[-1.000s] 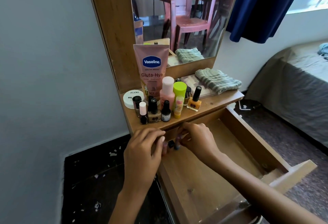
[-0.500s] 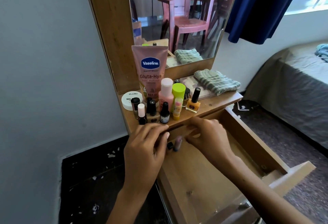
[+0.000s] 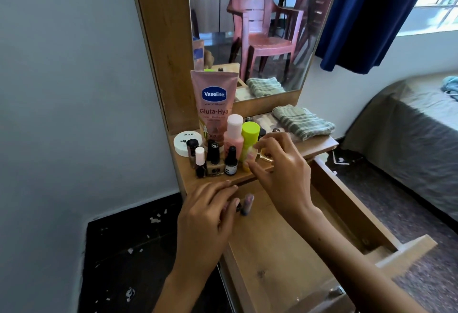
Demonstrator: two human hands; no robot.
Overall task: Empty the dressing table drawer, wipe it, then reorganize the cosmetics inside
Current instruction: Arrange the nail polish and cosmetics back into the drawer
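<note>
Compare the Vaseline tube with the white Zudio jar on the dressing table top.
The Vaseline tube is pink, tall and stands upright on its cap; the Zudio jar is white, low and round. The tube stands against the mirror frame; the jar sits left of it, partly behind small bottles. Both stand on the table top, outside the drawer.

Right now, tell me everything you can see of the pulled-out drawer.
The drawer is light wood-grain board, pulled far out from under the dressing table top. Its floor is mostly bare; a few small cosmetic bottles stand at its back left corner. The left hand rests there by them, fingers bent over that corner. A metal runner shows along the near side.
</note>
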